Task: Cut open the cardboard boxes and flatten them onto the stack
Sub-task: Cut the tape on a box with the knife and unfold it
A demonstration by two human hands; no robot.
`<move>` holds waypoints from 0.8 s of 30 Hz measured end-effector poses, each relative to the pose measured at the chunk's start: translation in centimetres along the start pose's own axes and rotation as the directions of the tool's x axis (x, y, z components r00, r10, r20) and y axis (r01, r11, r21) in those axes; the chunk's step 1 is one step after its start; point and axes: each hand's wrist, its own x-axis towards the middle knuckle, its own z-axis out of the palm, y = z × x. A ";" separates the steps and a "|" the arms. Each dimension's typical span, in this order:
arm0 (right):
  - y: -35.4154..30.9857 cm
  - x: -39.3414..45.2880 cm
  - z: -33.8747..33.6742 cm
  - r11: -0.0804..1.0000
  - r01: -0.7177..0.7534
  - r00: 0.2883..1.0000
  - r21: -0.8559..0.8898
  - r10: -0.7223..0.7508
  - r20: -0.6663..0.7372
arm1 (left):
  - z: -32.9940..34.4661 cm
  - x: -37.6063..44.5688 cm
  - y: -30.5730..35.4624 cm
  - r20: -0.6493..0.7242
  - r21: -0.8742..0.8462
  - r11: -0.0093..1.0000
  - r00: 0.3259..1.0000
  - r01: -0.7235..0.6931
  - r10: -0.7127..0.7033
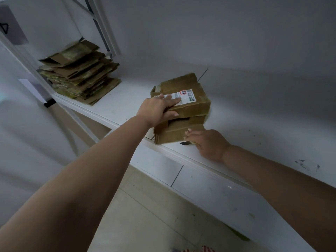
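The box [183, 106] sits near the front edge of the white desk [254, 124], still standing as a box though its near flaps gape, so by my reckoning the flattening is left to do, while a stack [80, 77] of flat cardboard already lies well apart at the desk's far left. The left hand [160, 108] grips its labelled top, thumb over the front edge. The right hand [205, 142] pinches the lower flap's corner, and something dark under its fingers, perhaps a cutter, is too hidden to name.

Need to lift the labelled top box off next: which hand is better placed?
Probably left: the left hand already grips the top box across its label. The right hand sits at the lower box.
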 end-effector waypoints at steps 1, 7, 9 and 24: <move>0.0 -0.2 0.2 1.000 -0.004 1.000 0.012 0.004 0.021 | 0.1 -0.1 -0.2 0.004 -0.007 1.000 1.000 -0.002 0.002; -0.1 0.3 -0.8 0.997 -0.064 0.996 -0.034 0.066 0.066 | 0.4 -1.1 -1.2 0.002 -0.087 0.995 0.999 0.043 -0.043; -0.3 0.3 -0.9 0.997 -0.065 0.996 -0.035 0.067 0.061 | 0.6 -1.2 -0.5 0.010 -0.082 0.995 0.998 0.056 -0.056; -1.0 3.2 -3.6 0.907 -0.321 0.900 -0.272 0.203 -0.386 | 1.9 -0.6 0.3 -0.062 0.046 0.998 0.997 0.043 -0.040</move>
